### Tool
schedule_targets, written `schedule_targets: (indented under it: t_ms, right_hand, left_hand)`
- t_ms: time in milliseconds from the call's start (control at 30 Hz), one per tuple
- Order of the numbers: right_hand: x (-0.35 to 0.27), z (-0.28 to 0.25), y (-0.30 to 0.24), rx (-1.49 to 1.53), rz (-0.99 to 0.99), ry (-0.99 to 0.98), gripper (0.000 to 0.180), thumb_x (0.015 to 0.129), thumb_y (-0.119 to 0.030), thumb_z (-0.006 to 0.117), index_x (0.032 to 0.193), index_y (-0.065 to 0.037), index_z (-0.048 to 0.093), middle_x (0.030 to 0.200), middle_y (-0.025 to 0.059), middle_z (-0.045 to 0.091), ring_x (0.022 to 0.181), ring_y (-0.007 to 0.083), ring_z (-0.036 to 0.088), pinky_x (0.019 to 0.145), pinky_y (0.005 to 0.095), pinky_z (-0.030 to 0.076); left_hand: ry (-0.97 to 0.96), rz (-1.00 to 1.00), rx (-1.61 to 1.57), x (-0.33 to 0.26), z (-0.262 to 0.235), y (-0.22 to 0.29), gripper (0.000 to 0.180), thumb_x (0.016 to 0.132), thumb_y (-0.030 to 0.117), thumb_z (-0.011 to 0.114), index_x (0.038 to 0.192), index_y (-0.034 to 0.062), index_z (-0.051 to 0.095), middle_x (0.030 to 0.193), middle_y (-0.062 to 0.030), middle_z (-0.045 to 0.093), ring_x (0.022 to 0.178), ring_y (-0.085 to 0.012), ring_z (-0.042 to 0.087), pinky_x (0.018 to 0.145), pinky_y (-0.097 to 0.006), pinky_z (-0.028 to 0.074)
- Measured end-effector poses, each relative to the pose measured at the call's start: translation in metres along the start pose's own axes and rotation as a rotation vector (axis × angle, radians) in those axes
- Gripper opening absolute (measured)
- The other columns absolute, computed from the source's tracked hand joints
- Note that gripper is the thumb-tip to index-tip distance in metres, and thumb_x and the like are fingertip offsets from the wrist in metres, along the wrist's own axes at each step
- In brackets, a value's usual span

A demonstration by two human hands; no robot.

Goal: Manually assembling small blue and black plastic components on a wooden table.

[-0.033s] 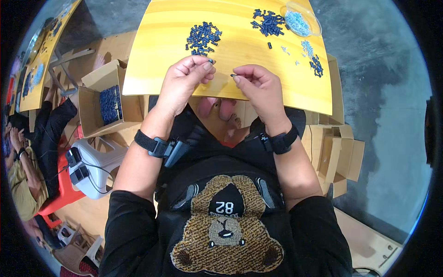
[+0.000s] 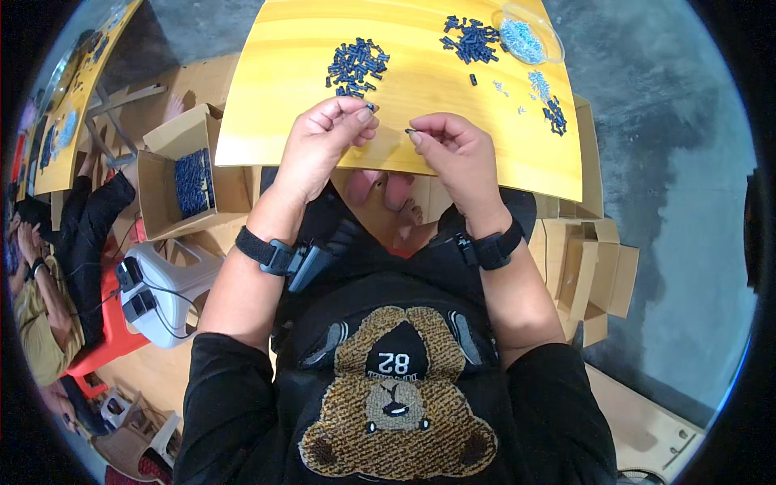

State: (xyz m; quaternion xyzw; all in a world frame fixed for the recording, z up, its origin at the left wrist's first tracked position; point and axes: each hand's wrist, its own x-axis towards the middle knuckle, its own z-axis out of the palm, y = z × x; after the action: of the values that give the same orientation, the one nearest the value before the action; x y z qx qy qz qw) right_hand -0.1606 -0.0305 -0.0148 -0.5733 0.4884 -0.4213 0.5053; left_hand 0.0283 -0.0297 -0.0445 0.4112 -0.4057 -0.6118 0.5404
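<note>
1. Nothing is visibly shifting: both hands are raised over the near edge of the yellow table [image 2: 275, 105], fingertips facing each other.
2. Left hand [image 2: 323, 141] pinches a small dark part [image 2: 370, 106] between thumb and forefinger.
3. Right hand [image 2: 457, 149] pinches a tiny dark pin [image 2: 410, 131]; the two pieces sit close together, not touching.
4. My read: mid-assembly, parts about to mate.
5. Stock: near pile of dark blue parts [image 2: 356, 65] just beyond the left hand; far pile [image 2: 470, 39] and clear dish of pale bits [image 2: 525, 32] beyond the right.

Bright even daylight, soft shadows, heavy fisheye edge distortion.
</note>
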Motion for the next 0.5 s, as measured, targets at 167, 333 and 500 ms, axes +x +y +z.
schedule_targets:
  t_ms: [167, 333, 500]
  right_hand:
    - [0.0, -0.003, -0.006, 0.058, 0.039, -0.033, 0.011, 0.082, -0.005, 0.064, 0.092, 0.0, 0.065, 0.075, 0.0006, 0.063, 0.068, 0.0059, 0.056, 0.061, 0.0211, 0.047]
    - [-0.001, -0.008, -0.013, -0.04, -0.082, -0.051, 0.011, 0.083, -0.006, 0.064, 0.093, 0.0, 0.064, 0.077, -0.0001, 0.063, 0.069, 0.0058, 0.055, 0.062, 0.0209, 0.046]
    - [-0.006, -0.011, -0.022, 0.028, -0.084, -0.065, 0.013, 0.084, -0.006, 0.063, 0.095, 0.0, 0.064, 0.08, 0.0, 0.063, 0.071, 0.0055, 0.055, 0.063, 0.0201, 0.046]
  left_hand:
    - [-0.01, -0.023, 0.007, 0.0, 0.001, 0.0, 0.017, 0.091, 0.013, 0.057, 0.101, 0.0005, 0.06, 0.086, -0.0049, 0.064, 0.076, -0.0097, 0.057, 0.07, -0.023, 0.046]
    - [-0.052, -0.015, 0.087, -0.003, 0.004, 0.005, 0.016, 0.09, 0.013, 0.058, 0.1, 0.0014, 0.061, 0.085, -0.0049, 0.065, 0.073, -0.01, 0.058, 0.069, -0.023, 0.047]
    - [-0.097, -0.035, 0.095, -0.013, 0.012, 0.014, 0.015, 0.09, 0.012, 0.058, 0.099, 0.0016, 0.061, 0.085, -0.0053, 0.065, 0.074, -0.0104, 0.059, 0.069, -0.024, 0.048]
